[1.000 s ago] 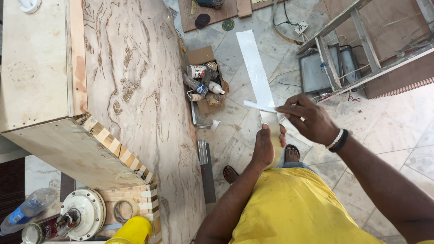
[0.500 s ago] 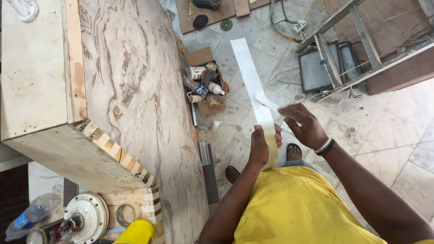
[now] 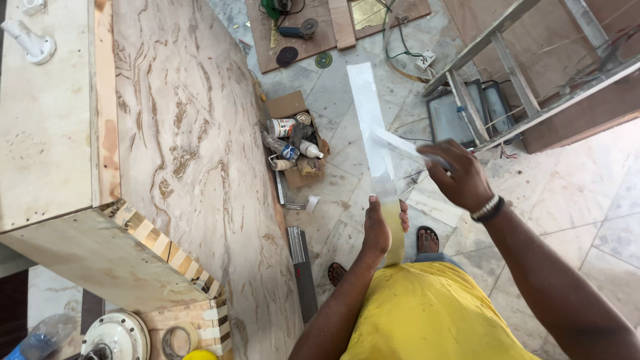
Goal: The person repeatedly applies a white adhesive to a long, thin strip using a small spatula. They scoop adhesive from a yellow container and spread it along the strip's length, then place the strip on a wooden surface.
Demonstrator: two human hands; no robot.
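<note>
My left hand (image 3: 381, 227) grips the near end of a long narrow laminate strip (image 3: 370, 113) that points away from me over the floor. Its near part is yellowish, its far part covered in a pale film. My right hand (image 3: 457, 177) pinches a loose flap of that protective film (image 3: 400, 143) peeled off the strip to the right. A dark band sits on my right wrist. My yellow shirt and sandalled feet show below.
A large marble-patterned panel (image 3: 180, 147) lies to the left beside a plywood cabinet (image 3: 47, 127). A cardboard box of bottles and cans (image 3: 293, 143) stands on the tiled floor. A wooden frame (image 3: 513, 73), power tools and cables lie farther off.
The strip has swung up to point farther away from me. My right hand has drawn the film flap rightward, away from the strip.
</note>
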